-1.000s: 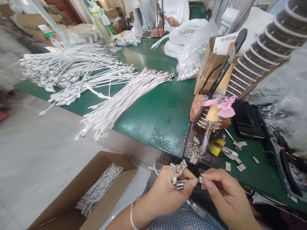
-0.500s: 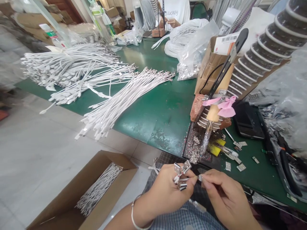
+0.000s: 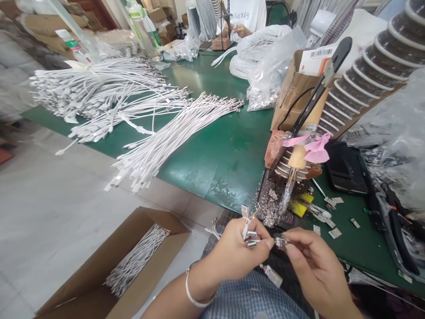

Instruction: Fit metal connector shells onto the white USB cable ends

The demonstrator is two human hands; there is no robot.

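My left hand (image 3: pixel 237 250) is closed around several white cables, whose metal USB plugs (image 3: pixel 245 212) stick out above and between the fingers. Its thumb and forefinger pinch a thin cable end pointing right. A small metal connector (image 3: pixel 280 242) is gripped between the thumb and fingers of my right hand (image 3: pixel 315 266), right at that cable end; whether the two are joined I cannot tell. Another metal plug (image 3: pixel 273 276) hangs below the hands, over the checked cloth on my lap. Just beyond them stands a soldering iron (image 3: pixel 294 170) with a pink ribbon, tip down over a dark tray (image 3: pixel 265 199).
Bundles of white cables (image 3: pixel 175 137) lie on the green table (image 3: pixel 229 155). A cardboard box (image 3: pixel 156 261) on the floor holds more cables. Loose connectors (image 3: pixel 335 233) and a yellow sponge (image 3: pixel 303 204) are at right, under a ribbed hose (image 3: pixel 361 79). Another person's hands (image 3: pixel 241 30) work opposite.
My left hand has turned slightly, shifting the plugs in it. The connector in my right fingers shows more fully. The hanging plug has come into clearer view below.
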